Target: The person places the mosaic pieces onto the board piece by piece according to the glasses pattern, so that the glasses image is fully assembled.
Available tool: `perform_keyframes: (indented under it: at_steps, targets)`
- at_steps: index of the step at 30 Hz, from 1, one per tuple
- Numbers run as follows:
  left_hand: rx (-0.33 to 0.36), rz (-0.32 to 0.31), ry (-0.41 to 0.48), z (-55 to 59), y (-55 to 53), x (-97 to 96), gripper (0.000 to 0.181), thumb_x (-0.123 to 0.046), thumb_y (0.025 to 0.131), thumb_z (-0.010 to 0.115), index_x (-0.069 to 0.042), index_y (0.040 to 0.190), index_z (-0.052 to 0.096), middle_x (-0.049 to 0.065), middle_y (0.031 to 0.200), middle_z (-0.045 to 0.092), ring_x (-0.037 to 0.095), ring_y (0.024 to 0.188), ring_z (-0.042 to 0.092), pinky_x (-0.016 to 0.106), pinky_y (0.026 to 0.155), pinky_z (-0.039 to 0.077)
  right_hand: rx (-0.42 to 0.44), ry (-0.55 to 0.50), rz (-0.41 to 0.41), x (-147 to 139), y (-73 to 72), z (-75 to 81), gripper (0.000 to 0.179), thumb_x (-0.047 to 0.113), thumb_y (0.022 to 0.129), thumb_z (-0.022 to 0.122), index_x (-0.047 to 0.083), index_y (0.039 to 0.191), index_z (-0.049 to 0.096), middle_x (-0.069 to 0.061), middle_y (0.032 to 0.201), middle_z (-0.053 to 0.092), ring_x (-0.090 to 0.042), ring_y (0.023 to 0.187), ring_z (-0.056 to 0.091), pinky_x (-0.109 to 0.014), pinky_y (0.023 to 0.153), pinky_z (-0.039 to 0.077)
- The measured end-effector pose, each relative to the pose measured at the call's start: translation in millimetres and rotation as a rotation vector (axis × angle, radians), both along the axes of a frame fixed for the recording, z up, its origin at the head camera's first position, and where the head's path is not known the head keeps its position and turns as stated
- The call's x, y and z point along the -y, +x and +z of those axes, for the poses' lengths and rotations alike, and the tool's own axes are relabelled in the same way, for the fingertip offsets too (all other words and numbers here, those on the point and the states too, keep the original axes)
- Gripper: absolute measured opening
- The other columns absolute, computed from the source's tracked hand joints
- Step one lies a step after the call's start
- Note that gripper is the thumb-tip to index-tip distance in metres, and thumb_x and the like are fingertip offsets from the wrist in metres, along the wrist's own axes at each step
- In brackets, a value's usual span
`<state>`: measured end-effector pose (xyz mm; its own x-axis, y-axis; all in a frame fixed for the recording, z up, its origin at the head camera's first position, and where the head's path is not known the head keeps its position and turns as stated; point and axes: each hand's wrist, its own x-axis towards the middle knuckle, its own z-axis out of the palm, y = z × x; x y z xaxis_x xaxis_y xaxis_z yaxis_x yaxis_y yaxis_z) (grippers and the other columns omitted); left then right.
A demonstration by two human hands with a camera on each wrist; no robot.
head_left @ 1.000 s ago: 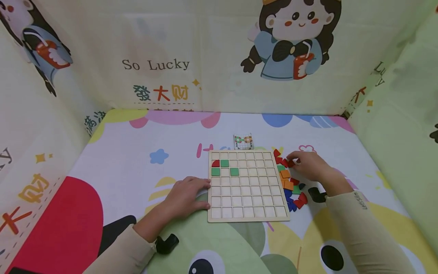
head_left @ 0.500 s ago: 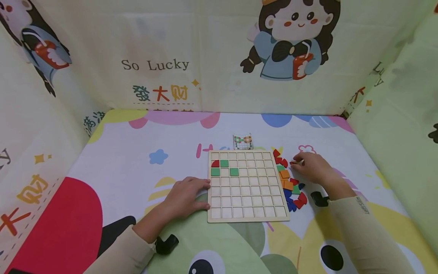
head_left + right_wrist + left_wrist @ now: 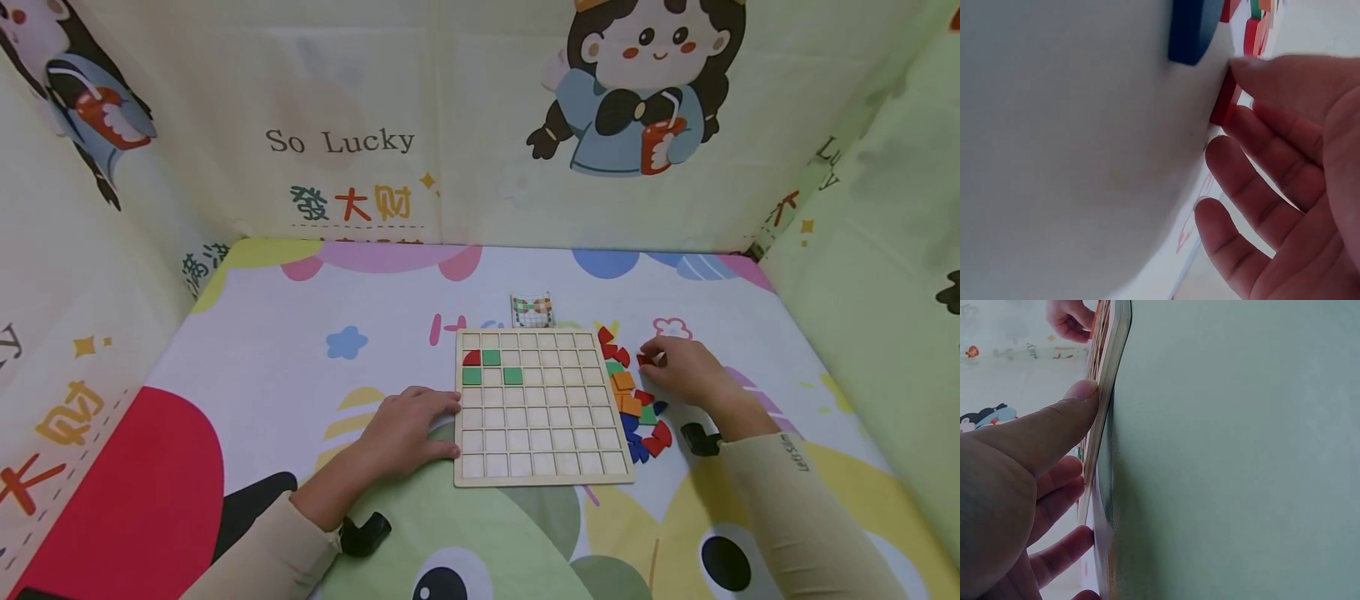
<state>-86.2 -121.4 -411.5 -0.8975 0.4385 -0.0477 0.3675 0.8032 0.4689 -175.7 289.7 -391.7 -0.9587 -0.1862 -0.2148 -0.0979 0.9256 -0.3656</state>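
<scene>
A wooden grid board (image 3: 543,481) lies flat on the patterned cloth. A rounded red piece (image 3: 472,359) and three green squares (image 3: 491,357) sit in cells at its upper left. My left hand (image 3: 408,427) rests against the board's left edge; in the left wrist view its thumb (image 3: 1072,403) touches that edge, with the fingers fairly straight. Beyond the board's right side, my right hand (image 3: 686,368) pinches a red piece (image 3: 1226,100) between thumb and finger, low at the cloth. The piece's full shape is partly hidden by the fingers.
Loose pieces lie along the board's right edge: red ones (image 3: 657,439), orange squares (image 3: 623,382), blue ones (image 3: 630,425) and green ones. A small pattern card (image 3: 532,311) is behind the board. Printed cloth walls (image 3: 480,125) enclose the table.
My right hand has drawn slightly right, away from the loose pieces, with the red piece at its fingertips. The left hand and the board have stayed in place.
</scene>
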Motion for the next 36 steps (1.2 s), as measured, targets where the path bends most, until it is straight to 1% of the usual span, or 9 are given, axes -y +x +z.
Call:
perform_keyframes:
  at_steps: [6,11,17,24,27,29,31,36]
  targets:
    - [0.007,0.005,0.004,0.7,1.1,-0.3,0.055,-0.034,0.081,0.085,-0.013,0.128,0.067,-0.004,0.138,0.059,0.028,0.127,0.05,0.053,0.099,0.041,-0.012,0.007,-0.009,2,-0.1,1.3,0.036,0.017,0.093,0.069,-0.004,0.121,0.064,-0.018,0.103,0.066,-0.034,0.094,0.059,-0.049,0.081,0.055]
    - [-0.002,0.003,-0.006,1.4,2.0,-0.8,0.055,-0.034,0.08,0.085,-0.013,0.127,0.067,-0.004,0.138,0.059,0.028,0.127,0.05,0.052,0.098,0.042,-0.054,-0.002,0.006,9,1.7,7.5,0.036,0.021,0.092,0.069,-0.004,0.119,0.066,-0.017,0.102,0.066,-0.033,0.092,0.059,-0.049,0.081,0.054]
    - [-0.006,0.004,-0.008,2.1,2.2,-0.9,0.055,-0.034,0.08,0.085,-0.013,0.127,0.067,-0.004,0.138,0.059,0.028,0.127,0.05,0.052,0.098,0.042,-0.082,-0.03,0.031,29,1.9,16.7,0.033,0.022,0.093,0.07,-0.001,0.116,0.068,-0.015,0.101,0.066,-0.031,0.092,0.058,-0.045,0.078,0.054]
    - [0.0,0.006,-0.017,2.3,2.5,-1.6,0.055,-0.035,0.08,0.085,-0.013,0.128,0.066,-0.003,0.138,0.059,0.028,0.127,0.05,0.052,0.099,0.042,-0.109,-0.045,0.104,56,-2.1,22.9,0.03,0.02,0.093,0.071,-0.001,0.114,0.067,-0.014,0.099,0.067,-0.028,0.084,0.06,-0.038,0.071,0.056]
    - [-0.003,0.004,-0.014,2.3,2.1,-1.5,0.055,-0.035,0.081,0.084,-0.013,0.128,0.066,-0.003,0.138,0.059,0.028,0.127,0.049,0.052,0.099,0.041,-0.117,-0.06,0.125,66,-4.4,24.9,0.029,0.019,0.094,0.07,-0.001,0.115,0.067,-0.012,0.095,0.065,-0.027,0.083,0.058,-0.037,0.069,0.055]
    - [-0.007,0.001,-0.009,2.1,2.1,-1.3,0.055,-0.035,0.081,0.085,-0.013,0.128,0.067,-0.003,0.138,0.059,0.028,0.127,0.05,0.052,0.099,0.041,-0.125,-0.07,0.147,73,-5.8,25.7,0.028,0.019,0.094,0.07,-0.001,0.113,0.068,-0.01,0.092,0.064,-0.027,0.083,0.056,-0.038,0.07,0.052]
    - [-0.007,0.0,-0.009,1.4,2.0,-1.3,0.055,-0.035,0.081,0.084,-0.013,0.128,0.067,-0.003,0.139,0.059,0.027,0.128,0.049,0.052,0.1,0.041,-0.114,-0.085,0.159,79,-7.0,26.0,0.026,0.019,0.094,0.069,0.0,0.112,0.069,-0.008,0.092,0.064,-0.027,0.085,0.055,-0.039,0.072,0.051]
    - [-0.005,0.007,-0.016,0.3,2.2,-1.5,0.056,-0.036,0.081,0.084,-0.014,0.129,0.067,-0.004,0.139,0.059,0.027,0.128,0.049,0.052,0.101,0.041,-0.108,-0.118,0.205,94,-10.8,22.7,0.023,0.018,0.095,0.068,0.001,0.11,0.07,-0.008,0.1,0.068,-0.026,0.09,0.057,-0.042,0.08,0.05]
